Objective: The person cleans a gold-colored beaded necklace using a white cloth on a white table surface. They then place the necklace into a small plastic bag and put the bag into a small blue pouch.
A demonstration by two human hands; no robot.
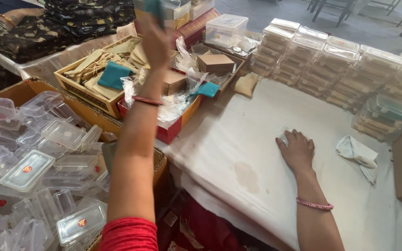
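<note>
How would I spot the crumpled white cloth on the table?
Find the white-covered table with stacked clear boxes along its far edge. The white cloth lies just right of the right hand, soft and crumpled, unlike the rigid boxes around it.

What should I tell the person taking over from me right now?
Left hand is raised over the red tray, its grip closed on a teal cloth piece. Right hand lies flat on the white table cover, over a small clear plastic item. Filled clear boxes are stacked at the far right; empty clear boxes fill the carton on the left. More teal pieces lie in the trays.
</note>
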